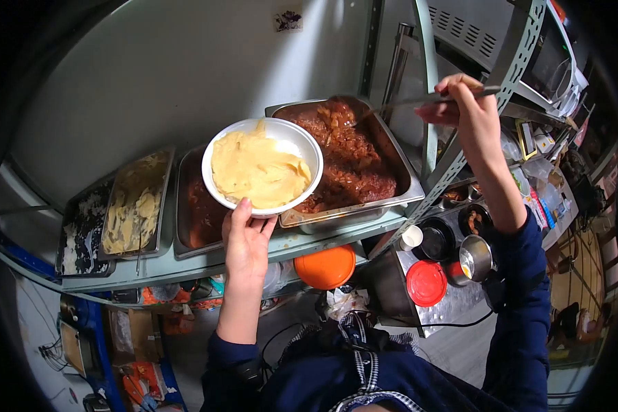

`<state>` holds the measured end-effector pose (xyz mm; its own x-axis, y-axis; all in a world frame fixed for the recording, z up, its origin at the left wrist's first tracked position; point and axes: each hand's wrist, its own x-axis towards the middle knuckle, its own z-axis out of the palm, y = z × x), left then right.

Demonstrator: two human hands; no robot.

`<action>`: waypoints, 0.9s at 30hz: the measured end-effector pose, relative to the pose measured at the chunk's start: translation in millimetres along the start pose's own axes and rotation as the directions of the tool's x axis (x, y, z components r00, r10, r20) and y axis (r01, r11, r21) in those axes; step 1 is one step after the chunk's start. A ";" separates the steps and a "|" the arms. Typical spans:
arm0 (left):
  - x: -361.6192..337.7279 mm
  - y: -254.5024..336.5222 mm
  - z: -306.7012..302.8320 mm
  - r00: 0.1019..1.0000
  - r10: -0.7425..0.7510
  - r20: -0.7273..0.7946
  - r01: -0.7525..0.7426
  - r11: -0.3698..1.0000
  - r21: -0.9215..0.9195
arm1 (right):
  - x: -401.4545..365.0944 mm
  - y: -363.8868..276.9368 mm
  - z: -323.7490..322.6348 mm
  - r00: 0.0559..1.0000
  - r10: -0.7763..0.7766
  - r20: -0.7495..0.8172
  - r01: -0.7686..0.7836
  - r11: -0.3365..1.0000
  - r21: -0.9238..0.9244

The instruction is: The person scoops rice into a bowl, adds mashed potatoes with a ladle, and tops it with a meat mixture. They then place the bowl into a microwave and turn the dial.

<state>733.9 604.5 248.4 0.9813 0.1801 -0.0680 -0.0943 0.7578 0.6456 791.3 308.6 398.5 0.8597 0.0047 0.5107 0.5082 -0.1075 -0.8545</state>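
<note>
My left hand holds a white bowl from below, thumb on its rim; mashed yellow food fills much of it. My right hand is closed on the handle of a long spoon, whose far end reaches into a deep metal tray of reddish-brown stewed food. The spoon's bowl is hard to make out among the food. Part of the bowl overlaps the tray's left side in view. Behind the bowl, a second metal tray of red-brown food is partly hidden.
A tray of yellow mash and a dark tray with white food sit at the shelf's left. Metal uprights flank the shelf. Below are an orange lid, a red lid and several pots.
</note>
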 end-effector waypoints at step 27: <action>-16.3 3.2 9.0 0.997 -0.044 0.066 0.044 0.999 0.001 | -61.0 -50.9 71.2 0.422 -0.500 0.756 0.906 0.265 -0.330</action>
<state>719.2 598.3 258.4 0.9934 0.1048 -0.0466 -0.0505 0.7647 0.6424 716.6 384.6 404.1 0.1468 0.8078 0.5708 0.8967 -0.3523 0.2680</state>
